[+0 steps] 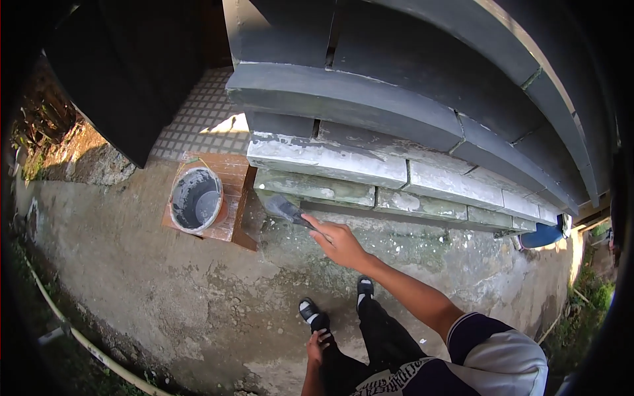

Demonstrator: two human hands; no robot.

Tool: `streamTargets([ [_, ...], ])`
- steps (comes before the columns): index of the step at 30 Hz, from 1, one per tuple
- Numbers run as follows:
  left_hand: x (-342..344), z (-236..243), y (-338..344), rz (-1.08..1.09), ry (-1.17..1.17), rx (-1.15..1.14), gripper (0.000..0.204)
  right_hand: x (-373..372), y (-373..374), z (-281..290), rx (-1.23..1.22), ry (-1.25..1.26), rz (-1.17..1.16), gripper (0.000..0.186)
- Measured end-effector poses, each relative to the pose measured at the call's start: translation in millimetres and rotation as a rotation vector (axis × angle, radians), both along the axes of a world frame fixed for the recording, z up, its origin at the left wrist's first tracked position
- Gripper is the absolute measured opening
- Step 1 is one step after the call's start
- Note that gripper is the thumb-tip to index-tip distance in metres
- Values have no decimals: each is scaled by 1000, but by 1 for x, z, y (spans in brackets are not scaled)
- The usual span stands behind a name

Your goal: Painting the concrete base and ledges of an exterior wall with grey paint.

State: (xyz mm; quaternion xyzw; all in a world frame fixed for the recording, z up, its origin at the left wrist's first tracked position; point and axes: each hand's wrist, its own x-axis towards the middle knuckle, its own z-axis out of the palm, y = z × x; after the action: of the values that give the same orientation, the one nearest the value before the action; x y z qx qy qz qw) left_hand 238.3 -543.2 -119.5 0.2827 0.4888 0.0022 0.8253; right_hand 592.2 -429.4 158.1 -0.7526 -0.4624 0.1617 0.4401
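My right hand [337,243] grips a dark-handled brush or scraper [286,212], its flat head against the greenish, weathered lower block [330,189] of a stepped concrete structure. My left hand [318,344] hangs low beside my dark trouser leg with fingers curled; what they hold, if anything, is too small to make out. Above the stained block runs a white-coated ledge [322,156], beneath grey-painted tiers [343,89]. Left of the tool, a bucket [218,214] smeared with grey and white stands on a wooden stool [234,171].
A dark panel [112,72] stands at upper left beside a tiled floor [191,112]. I stand on rough concrete [165,284]. A pale pipe [105,360] runs along the lower left edge by plants. A blue object [543,235] lies at the structure's right end.
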Motion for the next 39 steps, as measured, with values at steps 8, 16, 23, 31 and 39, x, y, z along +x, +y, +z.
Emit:
streamTargets([
  [8,-40,44,66,275,35,-3,41,-47,-213,-14,-115,274,-378,34],
  [16,-10,91,110,218,99,68,61,-66,-319,15,236,890,-914,34],
  [23,44,112,130,-19,54,207,68,-41,-334,53,458,596,-1039,23],
  [31,144,175,118,-195,-84,446,52,-31,-346,70,389,222,-1269,27],
  [39,182,210,82,-222,-150,515,54,-13,-366,62,343,372,-1250,24],
])
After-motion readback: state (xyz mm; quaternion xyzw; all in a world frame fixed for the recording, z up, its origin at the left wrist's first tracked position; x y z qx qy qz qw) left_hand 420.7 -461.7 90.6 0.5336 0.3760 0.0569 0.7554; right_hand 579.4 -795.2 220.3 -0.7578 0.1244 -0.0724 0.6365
